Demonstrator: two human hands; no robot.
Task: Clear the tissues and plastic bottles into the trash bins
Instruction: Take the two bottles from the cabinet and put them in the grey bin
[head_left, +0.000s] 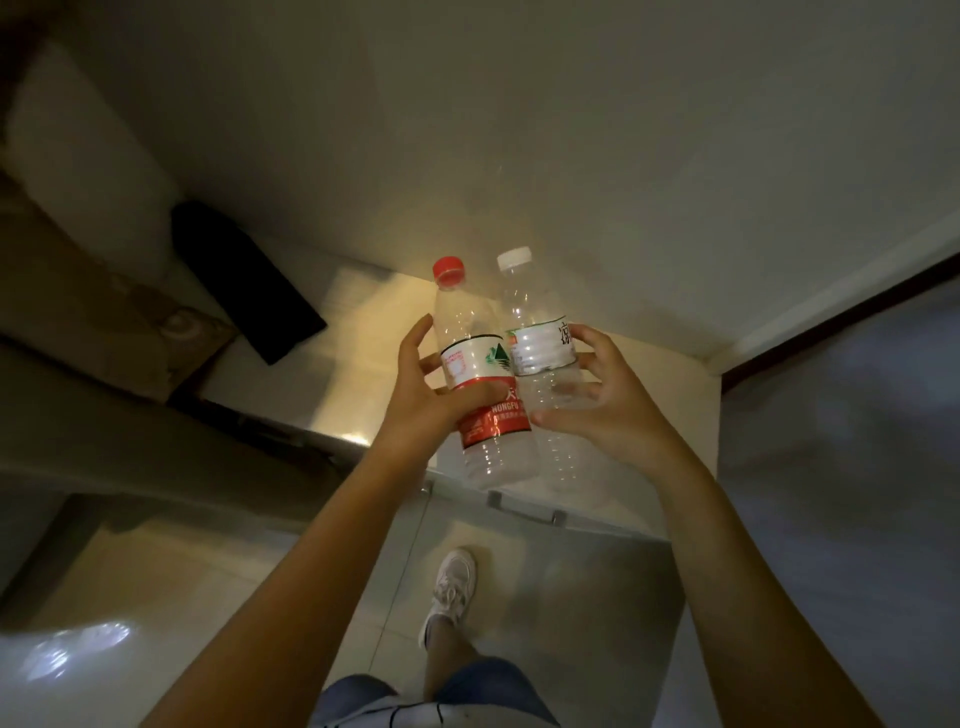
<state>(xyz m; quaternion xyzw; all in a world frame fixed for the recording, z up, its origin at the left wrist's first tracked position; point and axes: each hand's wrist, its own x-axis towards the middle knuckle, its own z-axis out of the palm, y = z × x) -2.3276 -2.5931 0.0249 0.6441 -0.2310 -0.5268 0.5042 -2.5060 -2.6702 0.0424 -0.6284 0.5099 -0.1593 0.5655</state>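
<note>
Two empty clear plastic bottles are held side by side in the air above a bedside cabinet. My left hand (423, 387) grips the red-capped bottle (475, 364) around its red and white label. My right hand (605, 395) grips the white-capped bottle (543, 343), which carries a white and green label. Both bottles tilt slightly away from me and touch along their sides. No tissues or trash bins are in view.
A glossy cabinet (363, 332) with drawer handles stands against the wall under the bottles. A black flat object (244, 280) lies on its left part beside a bed with a pillow (78, 150). My foot in a white sneaker (452, 587) is on the tiled floor.
</note>
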